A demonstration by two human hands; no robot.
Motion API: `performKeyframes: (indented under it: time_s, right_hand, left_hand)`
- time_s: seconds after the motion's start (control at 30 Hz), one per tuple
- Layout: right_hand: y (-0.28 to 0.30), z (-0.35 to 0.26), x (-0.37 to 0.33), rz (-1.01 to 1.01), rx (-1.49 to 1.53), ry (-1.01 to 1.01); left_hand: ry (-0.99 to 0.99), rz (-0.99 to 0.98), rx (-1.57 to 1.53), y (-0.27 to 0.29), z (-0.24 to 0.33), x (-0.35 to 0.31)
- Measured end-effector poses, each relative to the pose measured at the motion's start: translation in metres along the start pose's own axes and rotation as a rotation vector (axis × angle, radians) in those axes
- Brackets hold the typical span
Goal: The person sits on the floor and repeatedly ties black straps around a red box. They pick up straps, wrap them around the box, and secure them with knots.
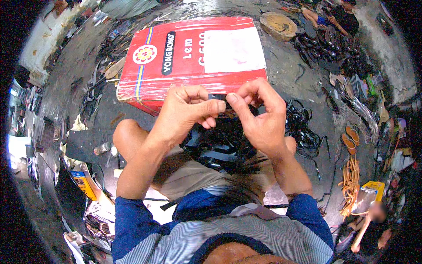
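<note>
My left hand (184, 110) and my right hand (263, 116) are raised close together over my lap, thumbs nearly meeting. Each is closed in a pinch on a small black strip (223, 97), whose middle shows between the fingertips; the fingers hide the rest. Below them a heap of glossy black strips (215, 149) lies between my knees. Just beyond the hands stands a red carton (189, 79) wrapped in clear film, with a white sheet (235, 50) on its top.
Tangled black strips (301, 127) trail on the floor at right. Farther right lie tan sandals (351, 140) and a tan strip bundle (350, 185). A round wooden block (278, 26) and a black pile (327, 48) are at far right, near another person (345, 20). A jar (102, 148) lies left.
</note>
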State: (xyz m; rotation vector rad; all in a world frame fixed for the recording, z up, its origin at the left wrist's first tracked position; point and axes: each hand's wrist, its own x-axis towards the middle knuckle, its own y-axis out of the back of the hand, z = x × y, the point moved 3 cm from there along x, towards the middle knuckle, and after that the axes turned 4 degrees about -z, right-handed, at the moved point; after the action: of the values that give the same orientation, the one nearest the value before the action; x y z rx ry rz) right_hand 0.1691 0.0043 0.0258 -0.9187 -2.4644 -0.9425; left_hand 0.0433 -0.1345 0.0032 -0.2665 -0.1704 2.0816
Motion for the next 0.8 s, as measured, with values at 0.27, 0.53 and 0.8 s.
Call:
performKeyframes:
  time_s: [0.27, 0.53, 0.8]
  right_hand:
    - [0.006, 0.018, -0.021, -0.152, 0.339, -0.114]
    - [0.015, 0.036, -0.046, -0.132, 0.444, -0.383]
    - [0.017, 0.054, -0.081, -0.225, 0.341, -0.432]
  left_hand:
    - [-0.001, 0.000, -0.224, -0.029, -0.021, 0.000]
    - [-0.129, -0.157, 0.144, -0.043, -0.034, -0.004]
    - [-0.162, -0.161, 0.681, -0.053, -0.044, -0.006]
